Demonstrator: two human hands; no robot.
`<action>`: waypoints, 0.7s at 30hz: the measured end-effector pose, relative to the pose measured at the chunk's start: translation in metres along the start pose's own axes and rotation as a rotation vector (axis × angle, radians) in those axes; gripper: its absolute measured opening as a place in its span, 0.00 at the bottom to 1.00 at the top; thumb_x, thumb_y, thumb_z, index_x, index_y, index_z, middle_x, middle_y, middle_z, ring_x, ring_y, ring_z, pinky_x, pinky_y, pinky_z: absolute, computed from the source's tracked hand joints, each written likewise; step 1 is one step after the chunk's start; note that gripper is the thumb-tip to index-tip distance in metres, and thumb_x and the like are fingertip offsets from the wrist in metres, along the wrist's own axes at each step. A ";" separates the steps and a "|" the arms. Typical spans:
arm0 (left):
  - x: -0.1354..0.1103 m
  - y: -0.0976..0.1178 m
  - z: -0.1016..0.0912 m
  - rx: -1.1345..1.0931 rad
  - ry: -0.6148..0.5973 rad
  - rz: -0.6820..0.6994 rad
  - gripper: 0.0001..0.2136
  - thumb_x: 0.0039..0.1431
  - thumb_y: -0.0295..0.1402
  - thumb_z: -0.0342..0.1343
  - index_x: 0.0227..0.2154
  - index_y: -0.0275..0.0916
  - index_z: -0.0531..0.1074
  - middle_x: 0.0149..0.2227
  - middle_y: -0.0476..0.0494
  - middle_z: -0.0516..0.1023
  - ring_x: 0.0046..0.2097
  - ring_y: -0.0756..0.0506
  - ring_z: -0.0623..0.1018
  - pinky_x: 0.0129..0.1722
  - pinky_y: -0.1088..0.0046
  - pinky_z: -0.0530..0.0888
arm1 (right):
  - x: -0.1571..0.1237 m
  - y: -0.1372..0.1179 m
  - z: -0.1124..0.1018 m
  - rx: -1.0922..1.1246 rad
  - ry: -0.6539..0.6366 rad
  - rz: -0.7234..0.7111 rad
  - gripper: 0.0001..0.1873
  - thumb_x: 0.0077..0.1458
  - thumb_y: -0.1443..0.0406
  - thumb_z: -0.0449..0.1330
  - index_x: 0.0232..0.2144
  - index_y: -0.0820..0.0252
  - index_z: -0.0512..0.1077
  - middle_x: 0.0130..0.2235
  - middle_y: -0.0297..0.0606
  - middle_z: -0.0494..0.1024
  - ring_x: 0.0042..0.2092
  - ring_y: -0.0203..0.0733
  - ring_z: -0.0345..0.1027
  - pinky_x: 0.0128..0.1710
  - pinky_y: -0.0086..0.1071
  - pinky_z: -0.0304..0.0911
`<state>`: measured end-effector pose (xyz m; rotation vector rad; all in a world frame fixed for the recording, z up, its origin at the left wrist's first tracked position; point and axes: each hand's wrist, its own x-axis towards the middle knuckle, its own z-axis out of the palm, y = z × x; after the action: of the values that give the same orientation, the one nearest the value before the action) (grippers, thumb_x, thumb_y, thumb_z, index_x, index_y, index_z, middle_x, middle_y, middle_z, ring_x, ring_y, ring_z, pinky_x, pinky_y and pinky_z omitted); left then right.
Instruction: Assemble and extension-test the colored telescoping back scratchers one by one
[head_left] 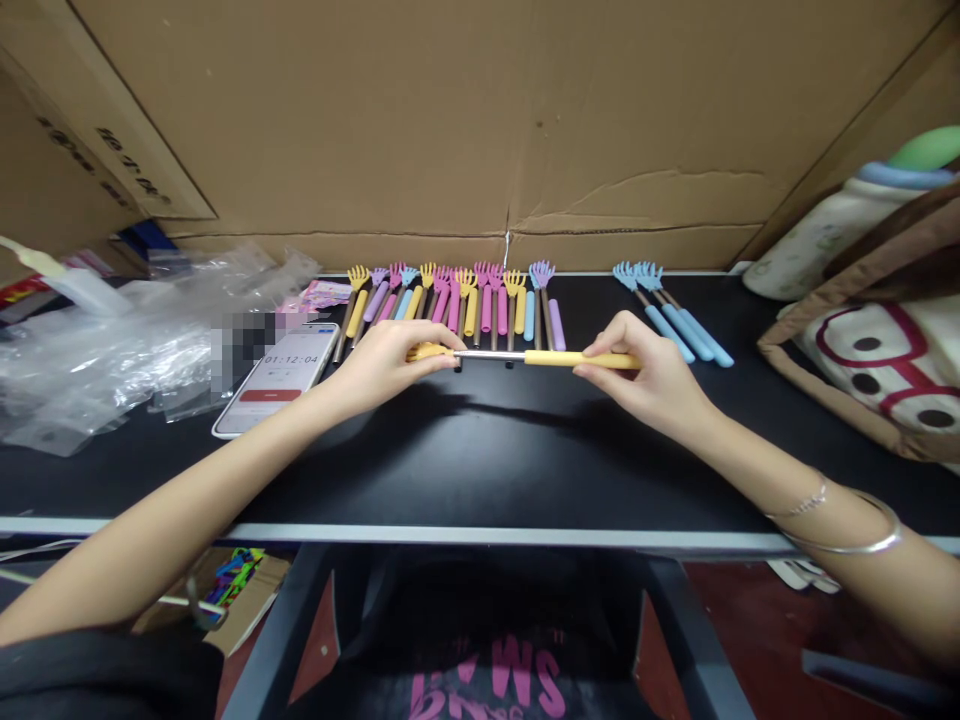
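Note:
A yellow back scratcher (547, 357) with a metal rod is held level above the black table. My left hand (390, 360) pinches its claw end, and the claw is partly covered by the fingers. The yellow grip lies between the thumb and fingers of my right hand (645, 370). Behind it, a row of back scratcher heads (514, 285) in yellow, pink, purple and blue lies along the table's back, with loose coloured grips (555, 325) among the rods. Several blue back scratcher pieces (679, 325) lie apart, beyond my right hand.
Clear plastic bags (150, 340) are heaped on the left, beside a phone (281, 385) showing a timer. A white bottle (825, 230) and a bag with a cartoon print (892, 350) stand on the right. Cardboard (450, 120) walls the back. Below, a box (251, 600) holds colourful pieces.

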<state>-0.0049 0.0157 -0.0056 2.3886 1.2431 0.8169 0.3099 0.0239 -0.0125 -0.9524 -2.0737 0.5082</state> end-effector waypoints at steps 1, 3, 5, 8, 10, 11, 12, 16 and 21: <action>0.000 0.000 0.000 -0.008 0.000 -0.008 0.12 0.62 0.40 0.56 0.38 0.37 0.79 0.39 0.44 0.82 0.39 0.45 0.78 0.42 0.71 0.69 | 0.000 0.000 0.001 -0.006 0.007 -0.003 0.15 0.54 0.54 0.66 0.31 0.55 0.66 0.28 0.35 0.70 0.27 0.36 0.63 0.25 0.30 0.56; 0.001 0.000 0.000 -0.007 0.008 -0.013 0.12 0.62 0.41 0.56 0.38 0.38 0.79 0.39 0.44 0.83 0.39 0.45 0.78 0.42 0.71 0.68 | -0.001 -0.001 0.002 -0.006 0.024 -0.009 0.15 0.54 0.54 0.66 0.30 0.55 0.65 0.28 0.35 0.70 0.27 0.36 0.63 0.25 0.31 0.56; 0.000 0.000 0.000 0.013 0.015 -0.011 0.12 0.62 0.40 0.56 0.38 0.38 0.79 0.40 0.44 0.83 0.39 0.45 0.78 0.42 0.71 0.68 | 0.000 -0.003 0.002 0.006 0.034 -0.008 0.15 0.54 0.55 0.66 0.29 0.55 0.65 0.28 0.34 0.70 0.27 0.35 0.62 0.25 0.30 0.55; -0.002 -0.001 0.001 0.073 0.030 -0.005 0.11 0.62 0.41 0.57 0.38 0.39 0.79 0.40 0.45 0.82 0.39 0.45 0.78 0.40 0.72 0.67 | 0.001 -0.006 0.004 0.063 0.031 0.030 0.17 0.53 0.55 0.67 0.27 0.56 0.64 0.25 0.32 0.68 0.24 0.32 0.58 0.23 0.29 0.52; -0.003 0.000 0.003 0.116 0.041 -0.003 0.11 0.63 0.41 0.57 0.38 0.39 0.78 0.40 0.46 0.82 0.39 0.45 0.78 0.38 0.72 0.67 | 0.002 -0.008 0.004 0.159 -0.020 0.118 0.18 0.54 0.54 0.66 0.28 0.55 0.62 0.21 0.28 0.65 0.20 0.30 0.54 0.20 0.28 0.49; -0.004 0.001 0.004 0.135 0.047 -0.003 0.11 0.63 0.41 0.57 0.38 0.40 0.78 0.40 0.46 0.82 0.39 0.45 0.78 0.37 0.73 0.66 | 0.002 -0.008 0.004 0.218 -0.057 0.178 0.19 0.54 0.53 0.66 0.29 0.55 0.61 0.19 0.26 0.64 0.18 0.29 0.53 0.18 0.27 0.47; -0.005 0.003 0.004 0.154 0.055 -0.002 0.11 0.63 0.41 0.57 0.38 0.40 0.78 0.40 0.46 0.82 0.39 0.45 0.79 0.37 0.73 0.66 | 0.002 -0.008 0.004 0.277 -0.095 0.239 0.20 0.54 0.52 0.66 0.29 0.54 0.60 0.17 0.24 0.62 0.16 0.29 0.51 0.16 0.27 0.44; -0.007 0.009 0.005 0.246 0.092 0.041 0.10 0.64 0.40 0.57 0.39 0.41 0.79 0.40 0.47 0.83 0.39 0.46 0.79 0.35 0.74 0.65 | 0.003 -0.006 0.003 0.478 -0.204 0.447 0.24 0.53 0.47 0.66 0.30 0.54 0.58 0.15 0.21 0.62 0.13 0.27 0.48 0.13 0.25 0.37; -0.006 0.010 0.002 0.280 0.108 0.072 0.09 0.64 0.40 0.58 0.39 0.43 0.79 0.39 0.48 0.83 0.40 0.46 0.79 0.36 0.74 0.66 | 0.006 -0.004 0.005 0.663 -0.299 0.588 0.28 0.48 0.47 0.69 0.28 0.56 0.58 0.17 0.22 0.62 0.13 0.23 0.46 0.14 0.24 0.35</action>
<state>0.0000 0.0054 -0.0038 2.6534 1.4024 0.8524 0.3018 0.0260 -0.0101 -1.0969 -1.6373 1.6085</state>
